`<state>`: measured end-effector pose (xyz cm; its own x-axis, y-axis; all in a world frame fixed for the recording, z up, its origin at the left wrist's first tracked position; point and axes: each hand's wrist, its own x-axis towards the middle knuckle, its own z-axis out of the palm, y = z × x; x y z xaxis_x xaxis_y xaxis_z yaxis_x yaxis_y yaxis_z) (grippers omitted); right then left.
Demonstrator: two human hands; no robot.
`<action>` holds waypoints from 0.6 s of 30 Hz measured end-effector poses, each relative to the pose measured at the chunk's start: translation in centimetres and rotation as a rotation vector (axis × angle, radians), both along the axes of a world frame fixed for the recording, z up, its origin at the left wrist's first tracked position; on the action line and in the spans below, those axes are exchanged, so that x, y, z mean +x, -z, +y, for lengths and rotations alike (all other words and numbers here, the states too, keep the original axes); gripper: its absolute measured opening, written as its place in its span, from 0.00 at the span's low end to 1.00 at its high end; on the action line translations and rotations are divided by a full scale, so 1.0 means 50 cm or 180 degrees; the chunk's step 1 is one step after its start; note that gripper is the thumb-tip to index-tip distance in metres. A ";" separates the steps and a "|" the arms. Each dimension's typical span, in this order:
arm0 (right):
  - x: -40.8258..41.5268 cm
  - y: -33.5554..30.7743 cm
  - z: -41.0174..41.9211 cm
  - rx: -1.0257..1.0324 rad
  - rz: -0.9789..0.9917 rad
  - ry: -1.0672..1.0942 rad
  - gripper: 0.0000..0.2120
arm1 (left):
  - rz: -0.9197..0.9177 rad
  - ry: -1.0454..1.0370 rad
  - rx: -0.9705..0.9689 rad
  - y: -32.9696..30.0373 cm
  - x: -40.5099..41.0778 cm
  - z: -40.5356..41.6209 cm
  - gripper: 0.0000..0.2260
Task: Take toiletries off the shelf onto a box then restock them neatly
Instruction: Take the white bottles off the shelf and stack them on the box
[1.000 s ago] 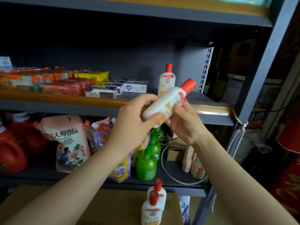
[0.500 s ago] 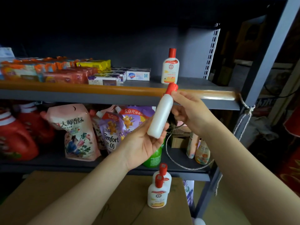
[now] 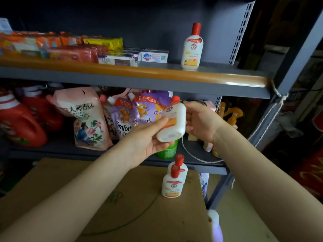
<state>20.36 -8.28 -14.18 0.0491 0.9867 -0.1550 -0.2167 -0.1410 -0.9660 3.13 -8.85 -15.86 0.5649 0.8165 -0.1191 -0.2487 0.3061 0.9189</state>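
grey metal shelving (image 3: 157, 84) fills the view, kinda dim, with a wooden strip along the front of the upper level. left hand (image 3: 146, 142) has its thumb and fingers wrapped around the lower half of a white lotion bottle (image 3: 172, 124), tilted with its base toward the camera and the red cap pointing up and away. right hand (image 3: 201, 123) sits just beside the bottle, fingers loosely curled and not gripping anything; can't tell if they touch it. below the hands, two more of the same bottles (image 3: 173, 182) stand upright near the far right edge of a cardboard box (image 3: 87, 198), one right behind the other. a fourth one (image 3: 192, 48) stands alone on the upper level, right of the soap boxes (image 3: 153, 55) and orange packs (image 3: 52, 48). refill pouches (image 3: 83, 119) and red jugs (image 3: 21, 123) crowd the lower level.
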 end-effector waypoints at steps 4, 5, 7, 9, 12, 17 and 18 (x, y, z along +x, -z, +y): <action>0.016 -0.002 -0.038 0.0648 -0.0419 -0.0195 0.05 | 0.0970 -0.0508 0.1750 0.051 -0.013 0.010 0.07; 0.017 0.000 -0.049 0.0774 -0.0620 -0.0237 0.04 | 0.1079 -0.0484 0.2082 0.067 -0.016 0.015 0.10; 0.017 0.008 -0.070 0.0944 -0.0977 -0.0296 0.03 | 0.1260 -0.0351 0.2382 0.097 -0.023 0.016 0.13; 0.016 0.021 -0.088 0.1081 -0.1209 -0.0426 0.09 | 0.1405 -0.0289 0.2482 0.128 -0.026 0.010 0.15; 0.017 0.052 -0.111 0.1326 -0.1626 -0.0647 0.11 | 0.1622 -0.0100 0.2654 0.167 -0.031 -0.011 0.20; 0.017 0.123 -0.148 0.1540 -0.3135 -0.0999 0.15 | 0.1941 0.0019 0.3666 0.207 -0.058 -0.020 0.19; 0.013 0.139 -0.154 0.1631 -0.3358 -0.1073 0.17 | 0.1819 -0.0059 0.3666 0.204 -0.060 -0.016 0.19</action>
<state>21.01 -16.00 -21.12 -0.3545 0.9095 0.2171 0.6815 0.4103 -0.6060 0.12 -9.65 -26.07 0.6551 0.6168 0.4364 0.2703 -0.7307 0.6269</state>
